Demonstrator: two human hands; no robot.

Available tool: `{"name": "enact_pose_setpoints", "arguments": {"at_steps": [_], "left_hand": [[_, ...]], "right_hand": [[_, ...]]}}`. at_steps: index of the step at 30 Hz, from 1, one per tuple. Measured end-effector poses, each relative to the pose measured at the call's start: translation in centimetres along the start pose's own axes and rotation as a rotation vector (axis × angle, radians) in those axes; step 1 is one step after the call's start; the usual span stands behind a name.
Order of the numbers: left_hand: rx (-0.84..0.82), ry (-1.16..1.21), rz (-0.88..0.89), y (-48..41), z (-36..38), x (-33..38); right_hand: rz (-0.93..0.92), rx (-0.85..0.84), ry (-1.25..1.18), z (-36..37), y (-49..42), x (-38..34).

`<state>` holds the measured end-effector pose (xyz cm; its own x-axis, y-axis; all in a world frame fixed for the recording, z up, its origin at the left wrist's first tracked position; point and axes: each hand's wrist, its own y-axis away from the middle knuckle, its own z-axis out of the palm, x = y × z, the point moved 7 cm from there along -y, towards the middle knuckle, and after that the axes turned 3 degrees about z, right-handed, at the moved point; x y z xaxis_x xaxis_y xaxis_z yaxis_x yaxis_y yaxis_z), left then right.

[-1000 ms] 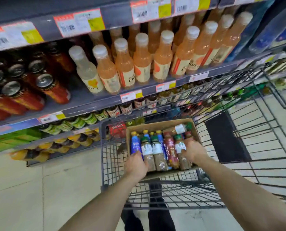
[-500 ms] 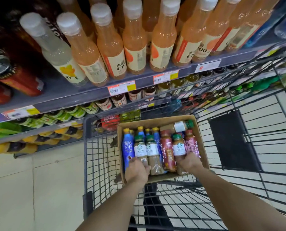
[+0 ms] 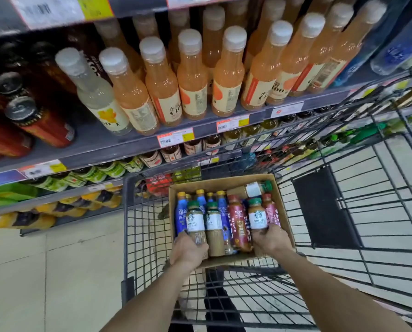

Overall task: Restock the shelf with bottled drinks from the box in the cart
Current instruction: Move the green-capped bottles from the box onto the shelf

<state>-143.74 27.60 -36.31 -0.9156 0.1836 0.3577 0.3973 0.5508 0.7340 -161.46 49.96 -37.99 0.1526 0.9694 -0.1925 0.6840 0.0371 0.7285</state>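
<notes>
Brown and open-topped, the cardboard box (image 3: pixel 200 184) is sitting in the wire cart (image 3: pixel 126 212), packed with bottled drinks, one of them lying sideways at the box's one o'clock corner. The left hand (image 3: pixel 188 250) is curling its fingers round the base of a green-capped latte bottle (image 3: pixel 195 219) at the box's seven o'clock corner. The right hand (image 3: pixel 270 239) is gripping the base of a second latte bottle (image 3: pixel 257 216) toward five o'clock, and the shelf (image 3: pixel 92 152) at the cart's eleven o'clock is holding rows of orange juice bottles (image 3: pixel 193 80).
</notes>
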Motion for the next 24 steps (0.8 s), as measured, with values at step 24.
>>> {"name": "enact_pose_setpoints", "arguments": {"at_steps": [24], "left_hand": [[0.480,0.303,0.719,16.4,-28.5,13.7]], "right_hand": [[-0.801,0.350,-0.353,-19.0,23.4,-24.8]]}}
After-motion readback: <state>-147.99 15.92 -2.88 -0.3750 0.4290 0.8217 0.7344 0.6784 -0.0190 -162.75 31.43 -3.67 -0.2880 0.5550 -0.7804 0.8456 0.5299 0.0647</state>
